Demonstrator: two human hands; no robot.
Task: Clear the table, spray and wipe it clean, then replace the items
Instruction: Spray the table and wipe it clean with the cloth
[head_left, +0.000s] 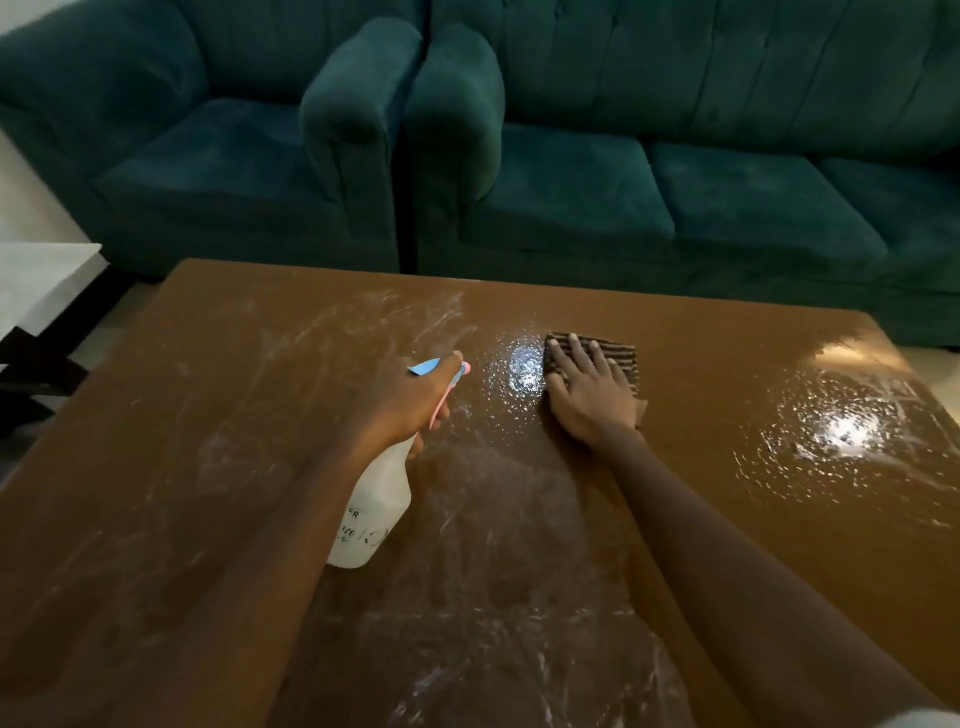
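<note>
- Two hands are in view, both over one brown table (218, 395).
- The left hand (410, 397) grips the neck of one white spray bottle (376, 512), fingers curled round it, the forefinger lying along the blue-and-pink spray head, which points away toward the far edge.
- The bottle hangs tilted above the tabletop; some handwriting shows on its side, too blurred to read.
- The right hand (589, 387) lies flat with fingers straight and spread, pressing down on one dark striped cloth (618, 353).
- The cloth sits on the table past the middle, just right of a wet patch.
- Two bright wet patches show: one (519, 369) between the hands, one (841, 434) near the right edge.
- Pale smeared streaks cover the near and left parts of the tabletop.
- Two teal sofas stand behind the table: an armchair (208, 156) at left, a longer one (701, 182) at right, their arms side by side.
</note>
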